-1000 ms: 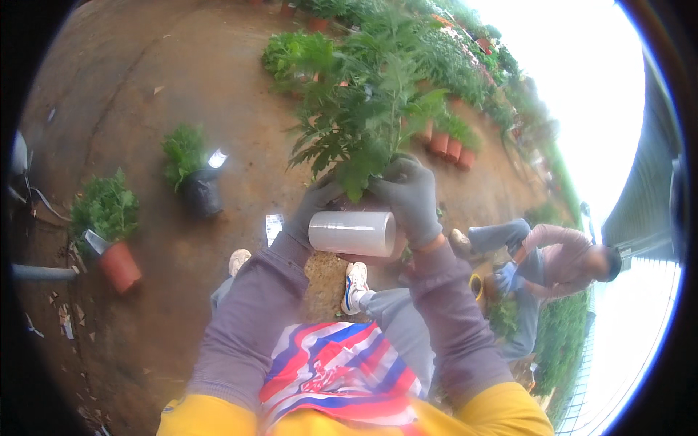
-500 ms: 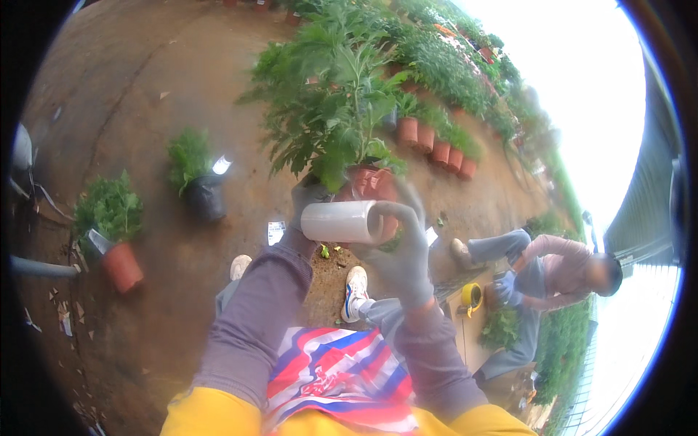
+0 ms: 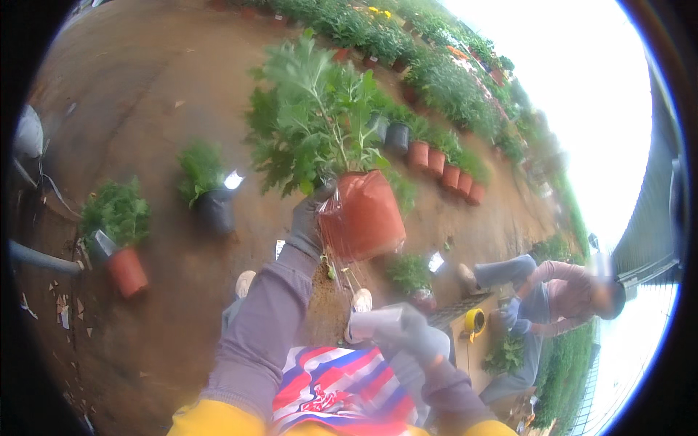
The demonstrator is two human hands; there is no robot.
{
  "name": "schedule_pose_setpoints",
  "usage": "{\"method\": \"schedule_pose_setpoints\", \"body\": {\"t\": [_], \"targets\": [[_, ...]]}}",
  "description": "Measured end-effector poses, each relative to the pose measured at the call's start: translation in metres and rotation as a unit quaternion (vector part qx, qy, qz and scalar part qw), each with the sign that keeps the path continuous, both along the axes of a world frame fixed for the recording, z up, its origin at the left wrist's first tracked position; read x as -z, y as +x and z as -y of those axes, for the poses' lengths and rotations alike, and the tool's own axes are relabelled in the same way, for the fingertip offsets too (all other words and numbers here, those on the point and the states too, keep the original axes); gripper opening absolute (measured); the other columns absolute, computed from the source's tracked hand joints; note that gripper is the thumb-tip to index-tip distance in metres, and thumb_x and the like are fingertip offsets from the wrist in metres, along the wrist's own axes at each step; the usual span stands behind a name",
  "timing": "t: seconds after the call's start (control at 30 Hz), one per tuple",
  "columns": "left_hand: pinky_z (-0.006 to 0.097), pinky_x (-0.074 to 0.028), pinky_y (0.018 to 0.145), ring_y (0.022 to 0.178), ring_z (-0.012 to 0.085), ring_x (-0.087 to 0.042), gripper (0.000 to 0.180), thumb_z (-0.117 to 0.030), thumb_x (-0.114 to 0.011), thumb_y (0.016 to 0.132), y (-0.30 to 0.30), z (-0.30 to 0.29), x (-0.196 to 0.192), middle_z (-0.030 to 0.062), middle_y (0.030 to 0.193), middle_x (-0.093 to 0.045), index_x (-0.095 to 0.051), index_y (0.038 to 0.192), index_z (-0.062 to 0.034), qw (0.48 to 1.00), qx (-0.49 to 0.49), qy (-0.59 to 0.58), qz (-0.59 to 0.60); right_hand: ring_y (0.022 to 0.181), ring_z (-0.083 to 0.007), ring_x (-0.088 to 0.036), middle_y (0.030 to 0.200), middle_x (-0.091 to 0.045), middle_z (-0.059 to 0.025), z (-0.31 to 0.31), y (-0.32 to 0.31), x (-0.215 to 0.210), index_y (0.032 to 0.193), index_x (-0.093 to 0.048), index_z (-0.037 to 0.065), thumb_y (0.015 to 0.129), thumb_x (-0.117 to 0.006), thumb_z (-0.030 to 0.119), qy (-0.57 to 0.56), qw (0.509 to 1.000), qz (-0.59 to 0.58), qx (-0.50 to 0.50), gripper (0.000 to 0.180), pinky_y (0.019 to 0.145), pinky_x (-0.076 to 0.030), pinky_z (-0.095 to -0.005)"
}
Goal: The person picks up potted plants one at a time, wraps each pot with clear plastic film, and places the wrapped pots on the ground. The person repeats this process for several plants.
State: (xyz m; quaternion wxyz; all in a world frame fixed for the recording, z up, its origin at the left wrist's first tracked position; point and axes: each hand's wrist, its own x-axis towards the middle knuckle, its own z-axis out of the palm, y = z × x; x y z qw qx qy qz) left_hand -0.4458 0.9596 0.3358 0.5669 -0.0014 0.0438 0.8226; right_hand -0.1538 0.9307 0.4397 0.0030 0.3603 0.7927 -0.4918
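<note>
A leafy green plant (image 3: pixel 309 120) in a reddish-brown pot (image 3: pixel 363 218) is held up in front of me. My left hand (image 3: pixel 307 220), in a grey glove, grips the pot at its left side, with the fingers partly hidden. Clear film (image 3: pixel 331 227) clings around that side and trails below the pot. Lower and to the right, my gloved right hand (image 3: pixel 418 336) is closed around a whitish roll of film (image 3: pixel 375 322). Motion blurs this hand, and the roll lies sideways above my lap, apart from the pot.
On the brown ground at left stand a potted plant in a red-brown pot (image 3: pixel 128 272) and another in a black pot (image 3: pixel 215 211). A row of pots (image 3: pixel 436 161) runs behind. At right a person (image 3: pixel 560 291) sits beside a roll of yellow tape (image 3: pixel 475 320) on a board.
The roll and my right hand have moved from in front of the pot down and right, toward my lap. The pot's front now shows, with film stretched at its left side.
</note>
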Motion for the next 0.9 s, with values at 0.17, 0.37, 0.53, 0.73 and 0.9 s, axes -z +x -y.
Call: {"method": "schedule_pose_setpoints", "body": {"t": [0.17,0.37,0.53,0.73,0.9], "targets": [[0.037,-0.059,0.089,0.097,0.0235,-0.071,0.028,-0.009,-0.068,0.093,0.019,0.037,-0.031,0.0124,0.107,-0.073,-0.067,0.119,0.0027,0.999,0.018,0.012,-0.044,0.081,-0.0204,-0.07,0.095,-0.074,-0.0103,-0.132,-0.072,-0.026,0.104,-0.074,0.0,0.097,-0.058,0.011,0.203,0.931,-0.007,0.304,0.02,0.069,-0.058,-0.0333],[0.036,-0.06,0.084,0.093,0.0233,-0.072,0.027,-0.006,-0.064,0.095,0.034,0.026,-0.026,0.0131,0.107,-0.072,-0.067,0.12,0.0049,0.965,-0.008,-0.147,-0.218,0.094,-0.0243,-0.071,0.111,-0.073,-0.0122,-0.084,-0.121,-0.063,0.108,-0.07,-0.002,0.086,-0.074,0.002,0.012,0.883,-0.446,0.146,0.023,0.083,-0.057,-0.0328],[0.034,-0.058,0.074,0.086,0.0191,-0.07,0.024,-0.011,-0.059,0.097,0.043,0.01,0.004,0.0097,0.104,-0.072,-0.069,0.114,0.0026,0.96,-0.122,-0.132,-0.216,0.102,-0.0319,-0.068,0.114,-0.07,-0.0152,-0.038,-0.132,-0.082,0.092,-0.072,0.005,0.065,-0.089,0.005,0.408,0.896,-0.154,-0.089,0.032,0.086,-0.054,-0.039],[0.036,-0.058,0.079,0.092,0.0231,-0.068,0.028,-0.015,-0.061,0.095,0.018,-0.002,0.021,0.0108,0.108,-0.071,-0.069,0.117,0.001,0.991,-0.078,-0.03,-0.109,0.12,-0.0352,-0.061,0.125,-0.065,-0.0172,0.01,-0.121,-0.069,0.11,-0.065,0.003,0.07,-0.087,0.009,0.557,0.816,-0.105,-0.112,0.047,0.099,-0.05,-0.0446],[0.04,-0.059,0.087,0.099,0.0282,-0.07,0.034,-0.022,-0.065,0.095,-0.004,-0.014,0.027,0.0147,0.112,-0.072,-0.068,0.121,0.0004,0.998,-0.039,-0.038,0.038,0.11,-0.0263,-0.069,0.119,-0.068,-0.019,0.093,-0.052,-0.003,0.135,-0.046,-0.004,0.086,-0.08,0.005,0.01,0.985,-0.1,0.144,0.06,0.09,-0.058,-0.0366]]}}
